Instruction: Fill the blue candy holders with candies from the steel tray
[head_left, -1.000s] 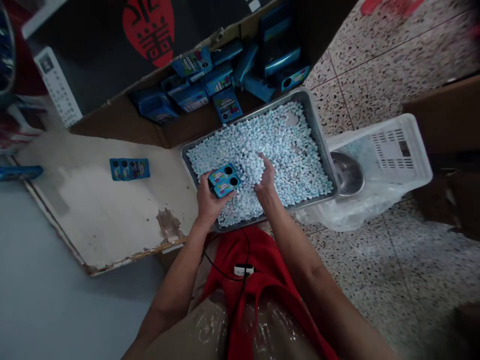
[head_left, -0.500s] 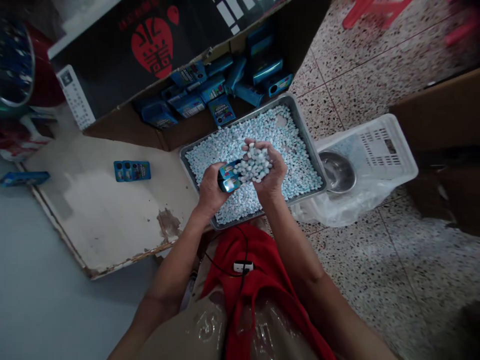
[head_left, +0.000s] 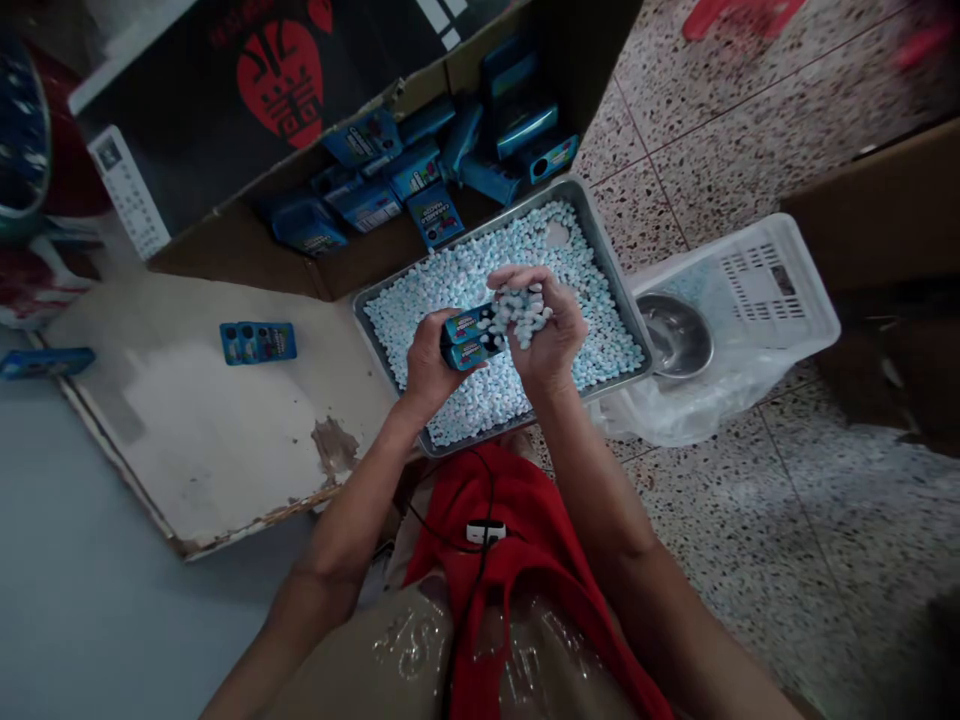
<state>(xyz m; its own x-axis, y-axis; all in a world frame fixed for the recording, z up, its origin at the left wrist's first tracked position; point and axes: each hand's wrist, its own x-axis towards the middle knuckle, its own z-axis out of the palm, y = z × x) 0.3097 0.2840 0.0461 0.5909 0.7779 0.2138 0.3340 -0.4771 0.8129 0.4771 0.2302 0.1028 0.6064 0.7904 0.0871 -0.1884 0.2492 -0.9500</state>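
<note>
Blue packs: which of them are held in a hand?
The two packs in the left hand, over the tray; no hand touches the other packs.

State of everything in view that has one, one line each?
Left hand: closed around blue packs
Held blue packs: side by side, ends against pellets
Right hand: cupped, holding pellets
Pellets in hand: loose heap
Metal tray: covered in pellets
Black box: open, blue packs jumbled inside
Tabletop: surface chipped
Tabletop packs: lying together

Wht basket, steel bowl at R; brn carton; red item on flr.
</note>
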